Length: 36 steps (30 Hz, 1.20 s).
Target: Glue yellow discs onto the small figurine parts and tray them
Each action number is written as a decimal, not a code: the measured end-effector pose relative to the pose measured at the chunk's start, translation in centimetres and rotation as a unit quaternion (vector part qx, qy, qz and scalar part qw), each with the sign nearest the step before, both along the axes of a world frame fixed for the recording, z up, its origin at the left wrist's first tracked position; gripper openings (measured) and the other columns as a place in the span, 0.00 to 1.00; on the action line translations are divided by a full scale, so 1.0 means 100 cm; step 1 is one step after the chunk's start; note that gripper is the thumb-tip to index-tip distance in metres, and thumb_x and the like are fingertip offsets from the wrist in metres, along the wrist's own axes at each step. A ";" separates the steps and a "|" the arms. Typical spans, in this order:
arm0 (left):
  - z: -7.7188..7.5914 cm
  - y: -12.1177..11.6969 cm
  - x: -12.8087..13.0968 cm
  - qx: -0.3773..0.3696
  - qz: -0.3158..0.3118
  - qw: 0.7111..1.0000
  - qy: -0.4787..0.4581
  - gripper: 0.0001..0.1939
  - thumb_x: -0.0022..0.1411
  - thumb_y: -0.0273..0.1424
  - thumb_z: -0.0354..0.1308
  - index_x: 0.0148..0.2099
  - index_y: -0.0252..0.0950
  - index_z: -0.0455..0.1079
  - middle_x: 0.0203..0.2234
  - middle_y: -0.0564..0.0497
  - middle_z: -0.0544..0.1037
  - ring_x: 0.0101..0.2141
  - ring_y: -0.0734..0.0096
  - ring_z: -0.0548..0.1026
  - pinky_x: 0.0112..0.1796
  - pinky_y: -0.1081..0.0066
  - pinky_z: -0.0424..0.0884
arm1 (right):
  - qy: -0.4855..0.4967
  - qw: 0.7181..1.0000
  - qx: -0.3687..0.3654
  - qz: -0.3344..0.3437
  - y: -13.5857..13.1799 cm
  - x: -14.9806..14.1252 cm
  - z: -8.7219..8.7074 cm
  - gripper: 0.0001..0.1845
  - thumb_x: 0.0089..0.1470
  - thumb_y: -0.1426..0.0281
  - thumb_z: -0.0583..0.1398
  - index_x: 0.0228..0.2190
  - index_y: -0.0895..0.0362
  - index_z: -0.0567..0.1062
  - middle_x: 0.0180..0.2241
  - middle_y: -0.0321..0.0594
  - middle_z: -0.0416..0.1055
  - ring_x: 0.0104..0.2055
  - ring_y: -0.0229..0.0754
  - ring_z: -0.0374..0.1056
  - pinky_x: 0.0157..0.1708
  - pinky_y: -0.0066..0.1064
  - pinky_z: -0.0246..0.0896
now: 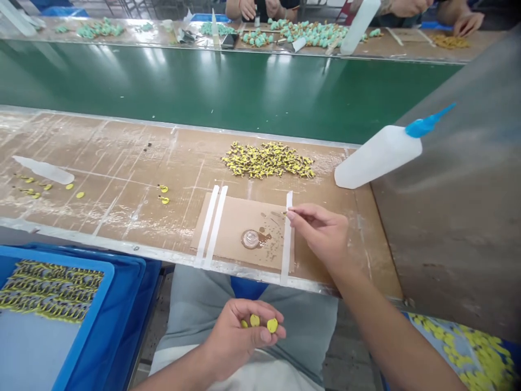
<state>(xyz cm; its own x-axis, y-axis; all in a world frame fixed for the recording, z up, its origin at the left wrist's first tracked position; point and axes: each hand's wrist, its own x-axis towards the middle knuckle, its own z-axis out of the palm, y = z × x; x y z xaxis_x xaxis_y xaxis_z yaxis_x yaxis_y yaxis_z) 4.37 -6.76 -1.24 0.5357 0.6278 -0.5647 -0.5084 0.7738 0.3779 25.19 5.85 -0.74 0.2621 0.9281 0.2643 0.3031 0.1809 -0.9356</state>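
Note:
My left hand (240,336) is held low over my lap, fingers curled round small yellow round pieces (272,325), with one between the thumb and fingertips. Above the right part of a taped cardboard sheet (232,222), my right hand (319,228) pinches something tiny whose kind I cannot make out. On that sheet lies a small round dish or cap (250,239) with clear liquid, wet spots around it. Behind the sheet is a heap of small yellow and dark parts (268,160).
A white squeeze bottle with blue nozzle (378,155) leans against the metal panel (456,201) at right. Finished-looking yellow pieces (163,189) lie leftward. Blue trays (109,304) stand lower left; yellow pieces (468,347) lie lower right. Co-workers' hands (248,10) show beyond the green belt (183,87).

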 end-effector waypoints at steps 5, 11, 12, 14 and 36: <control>0.004 0.022 -0.017 0.047 0.084 0.995 0.031 0.10 0.43 0.26 0.76 0.31 0.36 0.81 0.32 0.48 0.83 0.29 0.72 0.82 0.30 0.80 0.75 | -0.011 0.999 0.029 0.035 -0.022 -0.029 -0.003 0.04 0.51 0.69 0.68 0.32 0.50 0.82 0.32 0.39 0.81 0.31 0.45 0.77 0.28 0.35 0.76; 0.003 0.046 -0.036 0.073 0.147 0.986 0.037 0.10 0.49 0.29 0.73 0.37 0.38 0.82 0.33 0.48 0.85 0.31 0.74 0.82 0.31 0.84 0.76 | -0.060 0.995 0.073 -0.029 -0.030 -0.043 -0.014 0.10 0.50 0.70 0.69 0.37 0.46 0.82 0.35 0.39 0.81 0.32 0.47 0.77 0.32 0.40 0.77; 0.003 0.049 -0.037 0.073 0.155 0.984 0.043 0.10 0.49 0.28 0.73 0.37 0.39 0.82 0.33 0.49 0.85 0.31 0.74 0.82 0.32 0.84 0.77 | -0.081 0.993 0.084 -0.026 -0.030 -0.044 -0.016 0.10 0.51 0.70 0.68 0.37 0.46 0.81 0.34 0.39 0.81 0.33 0.48 0.78 0.33 0.41 0.77; 0.003 0.055 -0.039 0.074 0.169 0.981 0.053 0.10 0.49 0.27 0.73 0.37 0.38 0.82 0.34 0.49 0.85 0.33 0.73 0.83 0.34 0.84 0.77 | -0.115 0.988 0.107 -0.010 -0.031 -0.045 -0.019 0.12 0.52 0.72 0.68 0.39 0.45 0.81 0.34 0.38 0.81 0.33 0.47 0.78 0.34 0.41 0.77; -0.009 0.063 -0.041 0.098 0.148 0.984 0.030 0.11 0.54 0.25 0.70 0.40 0.39 0.81 0.37 0.51 0.84 0.35 0.75 0.82 0.37 0.82 0.78 | -0.124 0.969 0.195 0.082 -0.025 -0.047 -0.026 0.25 0.46 0.86 0.66 0.43 0.50 0.80 0.32 0.39 0.79 0.31 0.42 0.75 0.29 0.36 0.73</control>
